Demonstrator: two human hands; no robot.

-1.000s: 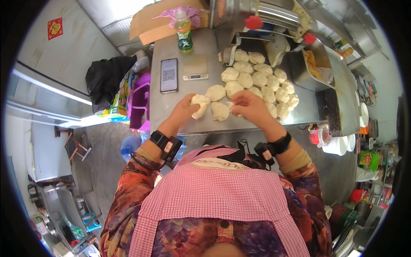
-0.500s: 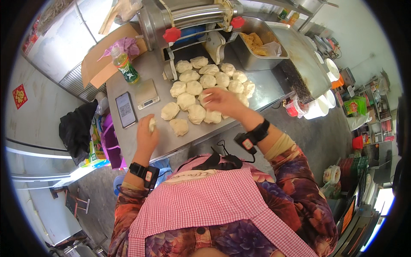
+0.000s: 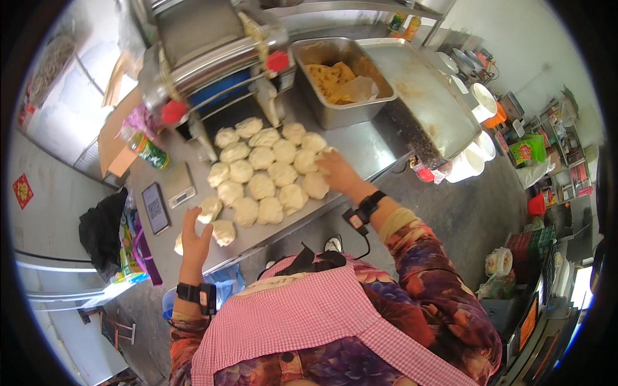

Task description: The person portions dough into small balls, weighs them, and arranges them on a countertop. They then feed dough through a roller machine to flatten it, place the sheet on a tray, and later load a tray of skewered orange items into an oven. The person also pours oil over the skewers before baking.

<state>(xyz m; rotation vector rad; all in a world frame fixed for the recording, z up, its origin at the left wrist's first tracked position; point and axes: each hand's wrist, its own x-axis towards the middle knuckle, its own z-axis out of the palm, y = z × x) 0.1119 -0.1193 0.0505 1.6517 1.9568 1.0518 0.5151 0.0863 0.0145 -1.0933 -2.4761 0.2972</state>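
Observation:
Several pale round dough pieces (image 3: pixel 261 186) lie in rows on the steel table (image 3: pixel 360 145). My left hand (image 3: pixel 193 239) rests flat near the table's front-left edge with fingers spread, holding nothing. It lies between two dough pieces (image 3: pixel 223 232) and a partly hidden one (image 3: pixel 178 244). My right hand (image 3: pixel 336 171) reaches to the right end of the rows, palm down. Its fingertips touch the outer dough pieces (image 3: pixel 315 186); I see nothing gripped in it. Both wrists wear black bands.
A rolling machine with red knobs (image 3: pixel 277 61) stands behind the dough. To the right are a deep metal pan of fried flatbreads (image 3: pixel 331 80) and a flat griddle (image 3: pixel 428 103). A phone (image 3: pixel 156 207), small scale (image 3: pixel 179 183), green bottle (image 3: pixel 148 152) and cardboard box (image 3: pixel 116 145) sit left.
My left hand has left the dough and come down by the front-left edge. My right hand has slid to the right end of the rows. The view has swung right.

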